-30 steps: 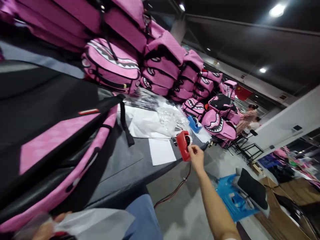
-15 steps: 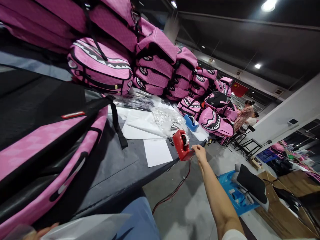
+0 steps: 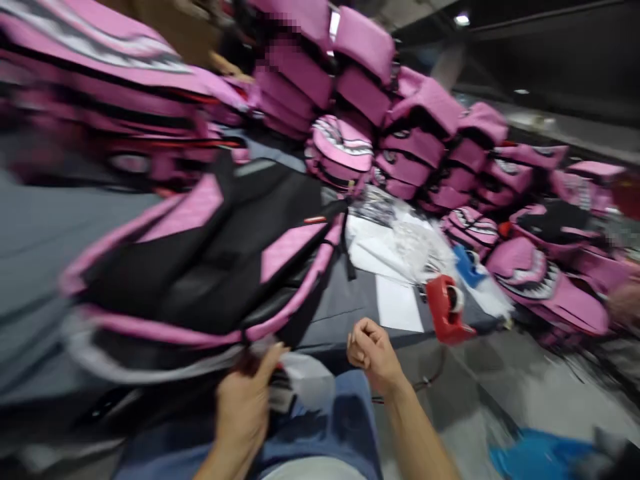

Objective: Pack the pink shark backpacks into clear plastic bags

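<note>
A black and pink backpack (image 3: 215, 260) lies back side up before me, its lower edge along the near edge of the table. Clear plastic, seemingly a bag (image 3: 307, 381), shows around its near end. My left hand (image 3: 245, 400) is closed on this plastic beside the backpack's lower edge, thumb on top. My right hand (image 3: 373, 353) hovers right of the backpack, fingers curled together; whatever it may hold is too small to see. Further right, a red tape dispenser (image 3: 445, 310) with a roll in it stands near the table edge.
Pink backpacks with shark mouths (image 3: 343, 147) are stacked along the back, and more lie at left (image 3: 130, 100). White sheets (image 3: 397, 303), crumpled clear plastic (image 3: 417, 243) and a blue tape dispenser (image 3: 469, 267) sit at right. Blue plastic (image 3: 540, 453) lies on the floor.
My right hand has left the front of the red tape dispenser and come back toward the backpack. My view has swung left, and my left hand now shows fully, gripping the plastic.
</note>
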Tool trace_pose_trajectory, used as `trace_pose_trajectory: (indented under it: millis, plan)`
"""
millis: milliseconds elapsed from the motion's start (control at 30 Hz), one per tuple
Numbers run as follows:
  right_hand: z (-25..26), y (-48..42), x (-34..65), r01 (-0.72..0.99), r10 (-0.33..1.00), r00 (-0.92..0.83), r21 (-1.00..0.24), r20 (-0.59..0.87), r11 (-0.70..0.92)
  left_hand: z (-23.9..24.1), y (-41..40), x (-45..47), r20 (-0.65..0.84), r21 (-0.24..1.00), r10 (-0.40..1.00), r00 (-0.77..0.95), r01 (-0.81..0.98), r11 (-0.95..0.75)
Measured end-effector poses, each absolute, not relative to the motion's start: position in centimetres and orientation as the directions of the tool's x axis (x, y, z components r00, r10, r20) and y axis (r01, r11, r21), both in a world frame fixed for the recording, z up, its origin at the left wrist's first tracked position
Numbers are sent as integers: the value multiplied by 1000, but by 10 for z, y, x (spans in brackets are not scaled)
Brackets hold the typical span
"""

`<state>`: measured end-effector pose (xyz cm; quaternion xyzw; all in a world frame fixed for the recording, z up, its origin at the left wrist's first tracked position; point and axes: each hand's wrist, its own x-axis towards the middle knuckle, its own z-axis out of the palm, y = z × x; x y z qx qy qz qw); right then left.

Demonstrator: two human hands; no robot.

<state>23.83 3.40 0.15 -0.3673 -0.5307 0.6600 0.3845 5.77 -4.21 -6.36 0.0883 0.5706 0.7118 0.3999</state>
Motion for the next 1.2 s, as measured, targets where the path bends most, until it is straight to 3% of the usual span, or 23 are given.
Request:
trace_pose_trajectory:
  millis: [33, 100, 167, 233, 333, 467, 600, 733, 833, 967, 1067, 1200]
  plan:
    - [9, 30, 218, -26, 817, -576, -999, -19, -42, -60, -40, 58, -358, 863, 676, -645, -505, -24]
    - [23, 29, 185, 118, 630, -767, -939, 121, 324, -54, -35, 57, -363, 839, 673, -644, -541, -65]
    - [30, 35, 162, 139, 428, -873, -721, 234, 679, -50, -34, 56, -344, 824, 687, -640, -557, -106]
    - [30, 44, 148, 144, 293, -911, -443, 289, 885, -48, -34, 56, -326, 823, 693, -643, -554, -127]
    - [23, 54, 140, 205, 238, -925, -139, 296, 969, -49, -35, 57, -329, 820, 689, -646, -558, -132]
    - [14, 56, 140, 280, 271, -920, -9, 281, 960, -53, -35, 57, -353, 803, 698, -623, -585, -116]
    - [17, 52, 140, 353, 363, -896, -87, 254, 932, -53, -38, 57, -319, 776, 734, -600, -610, -161]
    - [26, 50, 143, 430, 512, -843, -365, 166, 826, -53, -40, 56, -322, 731, 760, -565, -658, -180]
    - [26, 51, 145, 445, 612, -787, -612, 81, 653, -52, -41, 55, -337, 730, 769, -543, -666, -151]
    - [15, 57, 145, 360, 669, -739, -885, -78, 294, -47, -43, 54, -312, 713, 798, -516, -682, -162]
    - [6, 63, 146, 268, 616, -772, -959, -156, 93, -46, -42, 52, -340, 718, 770, -540, -678, -158]
    - [1, 66, 147, 222, 578, -806, -970, -126, 98, -48, -40, 50, -383, 754, 729, -567, -648, -109]
